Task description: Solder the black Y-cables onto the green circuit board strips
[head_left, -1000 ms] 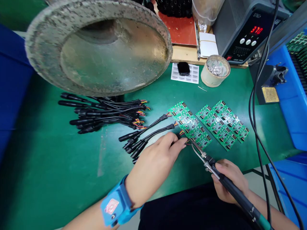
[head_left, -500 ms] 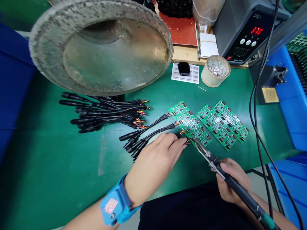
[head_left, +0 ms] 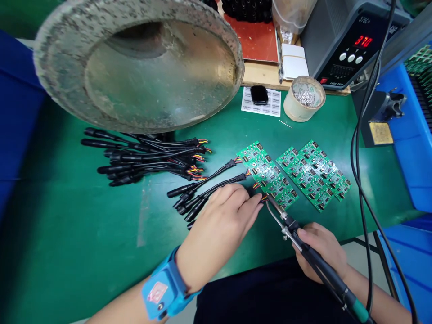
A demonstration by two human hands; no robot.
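My right hand is closed around a soldering iron. The iron's tip is at the lower left edge of a green circuit board panel, by the coloured wire ends. Closed at that same edge, my left hand pinches a black cable whose red and yellow wires show past the fingertips; most of this cable is hidden under the hand. Other black cables reach the panel's left edge with their wires. A blue wrist strap is on my left wrist.
More circuit board panels lie to the right. At left is a pile of black cables under a large metal hood. Behind stand a solder station, a tape roll and a watch. Iron cords hang at right.
The soldering iron and my right hand have shifted a little to the left, bringing the tip nearer my left fingertips. My left hand has stayed almost in place.
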